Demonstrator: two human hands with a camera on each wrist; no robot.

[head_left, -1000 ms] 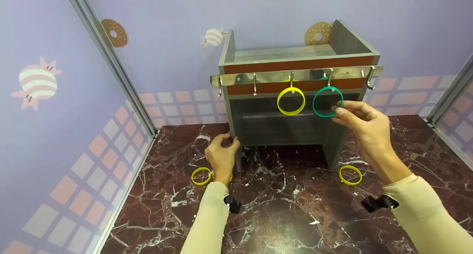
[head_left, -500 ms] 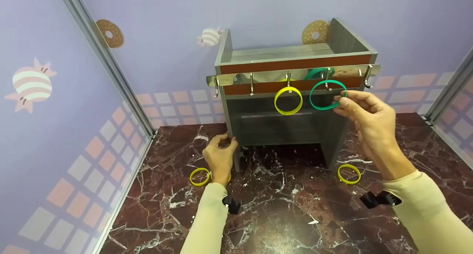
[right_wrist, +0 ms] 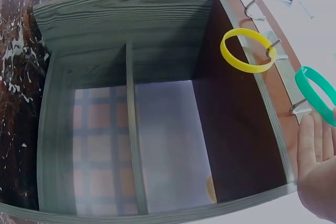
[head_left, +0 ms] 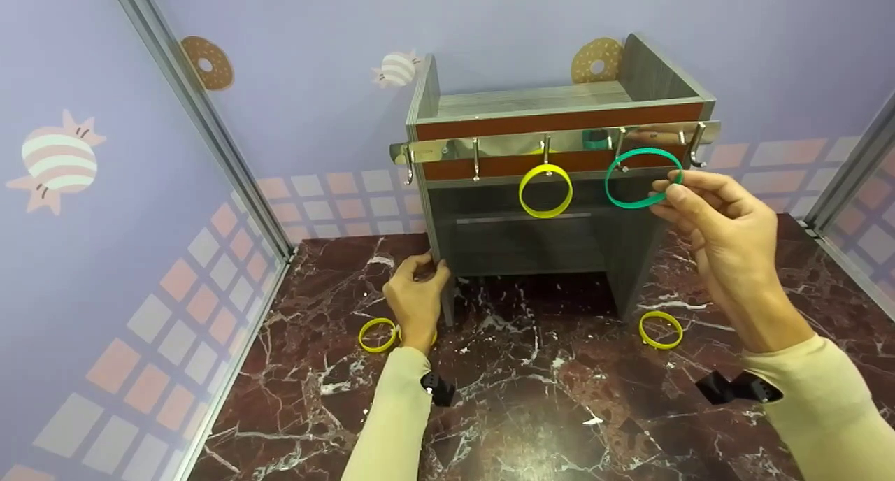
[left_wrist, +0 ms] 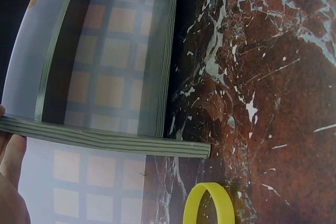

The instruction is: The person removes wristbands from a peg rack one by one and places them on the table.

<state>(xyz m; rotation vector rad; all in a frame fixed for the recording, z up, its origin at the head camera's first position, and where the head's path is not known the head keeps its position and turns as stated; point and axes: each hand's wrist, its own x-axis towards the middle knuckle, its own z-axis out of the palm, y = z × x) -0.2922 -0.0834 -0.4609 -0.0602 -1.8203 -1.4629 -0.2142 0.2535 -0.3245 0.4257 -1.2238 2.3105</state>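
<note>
Veined tabletop (head_left: 517, 425); green ring (head_left: 631, 205), perhaps rubber, in right hand (head_left: 733, 233)

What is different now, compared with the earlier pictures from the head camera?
The right hand, still pinching the green band, has moved it right and slightly up. Nothing was newly gripped or released. The left hand still grips the shelf unit, and one yellow band still hangs on its hook.

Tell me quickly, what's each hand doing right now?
Left hand: closed, gripping the shelf unit at its side edge.
Right hand: closed, pinching the green ring.
</note>
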